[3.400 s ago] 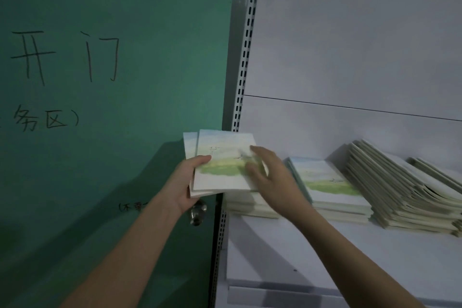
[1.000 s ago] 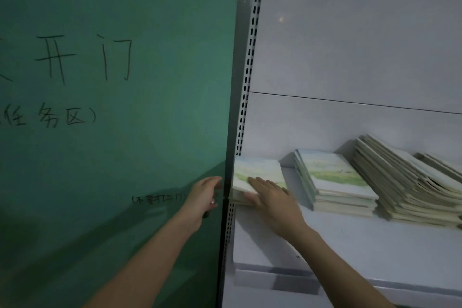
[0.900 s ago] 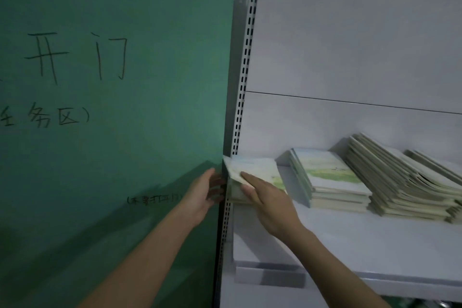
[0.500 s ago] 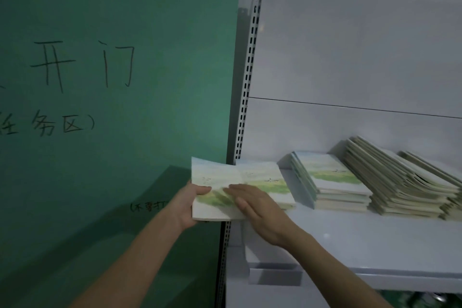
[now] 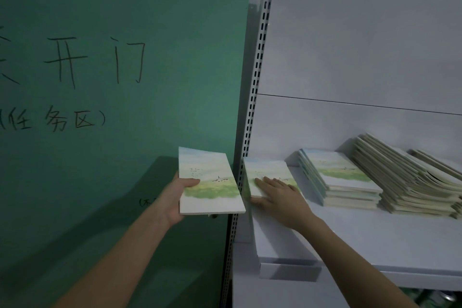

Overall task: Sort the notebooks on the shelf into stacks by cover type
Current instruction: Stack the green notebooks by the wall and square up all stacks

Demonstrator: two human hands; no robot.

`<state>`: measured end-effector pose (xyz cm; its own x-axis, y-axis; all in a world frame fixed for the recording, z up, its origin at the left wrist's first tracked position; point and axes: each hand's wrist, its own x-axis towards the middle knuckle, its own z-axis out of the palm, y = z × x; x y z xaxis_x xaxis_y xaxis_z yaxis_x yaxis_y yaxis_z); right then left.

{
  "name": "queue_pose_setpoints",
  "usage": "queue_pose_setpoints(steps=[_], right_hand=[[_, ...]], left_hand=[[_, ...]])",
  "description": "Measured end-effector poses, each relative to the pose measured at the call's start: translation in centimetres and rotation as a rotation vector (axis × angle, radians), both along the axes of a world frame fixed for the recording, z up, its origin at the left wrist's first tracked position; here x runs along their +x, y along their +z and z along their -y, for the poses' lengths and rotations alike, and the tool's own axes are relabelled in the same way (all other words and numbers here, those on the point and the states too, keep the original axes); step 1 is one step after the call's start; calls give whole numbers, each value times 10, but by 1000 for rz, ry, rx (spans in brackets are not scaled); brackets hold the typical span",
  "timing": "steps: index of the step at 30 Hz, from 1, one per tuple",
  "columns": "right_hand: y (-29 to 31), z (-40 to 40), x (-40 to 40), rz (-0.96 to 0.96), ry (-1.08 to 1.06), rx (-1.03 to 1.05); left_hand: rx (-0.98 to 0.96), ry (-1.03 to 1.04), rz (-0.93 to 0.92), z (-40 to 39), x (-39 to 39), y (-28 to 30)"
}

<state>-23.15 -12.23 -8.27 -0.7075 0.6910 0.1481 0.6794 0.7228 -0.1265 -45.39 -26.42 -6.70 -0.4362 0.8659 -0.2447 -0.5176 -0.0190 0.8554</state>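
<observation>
**One notebook pulled off the left stack, right hand steadying the rest**

Left hand [image 5: 176, 199] holds one notebook [image 5: 208, 182] out in front of the green wall [image 5: 125, 32], just left of the shelf upright [image 5: 252, 107] and clear of the shelf [image 5: 375, 240]. Thumb lies on the cover, the other fingers are curled under and mostly hidden. It is held flat with the landscape cover up, probably so the cover type can be read before placing it.

Right hand [image 5: 280, 194] lies flat on the left stack [image 5: 268, 172], fingers straight and spread, thumb at the stack's front edge. It grips nothing and just presses. Likely pinning the stack so it doesn't slide while the top copy comes away.

Count on the shelf:
- Left stack: at the shelf's left end, against the upright, same landscape cover. Copy count can't be told under the hand.
- Middle stack [image 5: 342, 180]: landscape cover, roughly five or six thick copies, squared up.
- Fanned pile [image 5: 405, 182]: many thin pale notebooks, slumped rightward, too many to count.
- A fourth pile [image 5: 437, 162] at the right edge, cut off by the frame.

One notebook in hand, so four groups plus one loose.

The thin pale piles sit apart from the landscape ones, so sorting looks partly done. The held copy matches both landscape stacks, and where it goes can't be told.
</observation>
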Motion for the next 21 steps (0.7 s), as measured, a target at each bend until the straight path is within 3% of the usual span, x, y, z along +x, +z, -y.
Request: queue_pose_setpoints(steps=[8, 11, 15, 17, 19, 21], right_hand=[[25, 42, -18, -557, -21, -154], [23, 74, -37, -529, 111, -112], [5, 93, -56, -273, 207, 32], [2, 92, -57, -193, 256, 2], [6, 88, -52, -209, 322, -78], [14, 77, -44, -342, 290, -116]], left_hand=[[-48, -24, -30, -14, 11, -3], [-45, -101, -44, -18, 20, -1], [2, -89, 22, -19, 24, 3], [-33, -38, -7, -16, 21, 2], [-60, -1, -26, -12, 16, -2], [-62, 47, -13, -8, 10, -5]])
